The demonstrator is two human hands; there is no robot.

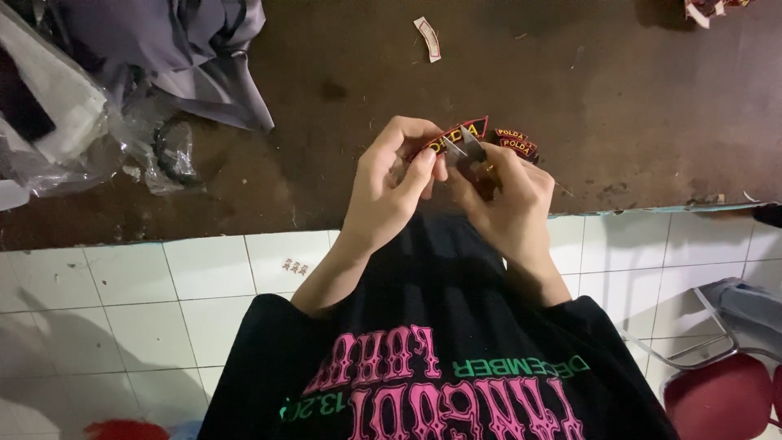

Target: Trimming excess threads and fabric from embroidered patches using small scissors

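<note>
The left hand [387, 183] is pinching a curved embroidered patch [456, 137], black with red edging and yellow lettering, its fingers closed on the patch's left end and holding it up above the near edge of the bench [342, 90]. The right hand [501, 195] is gripping small metal snips [466, 145], fingers wrapped tightly round the handle, and the bright blades are lying against the face of the patch. Both hands are touching at the thumbs. Just beyond the right hand, a small stack of similar patches [515, 143] is resting on the dark brown bench. Farther back, a white label scrap [428, 38] is lying alone. At the far left, grey cloth [187, 57] and crumpled clear plastic bags [73, 138] are piled. A red stool [721, 399] is standing on the white tiled floor [163, 310], lower right.
</note>
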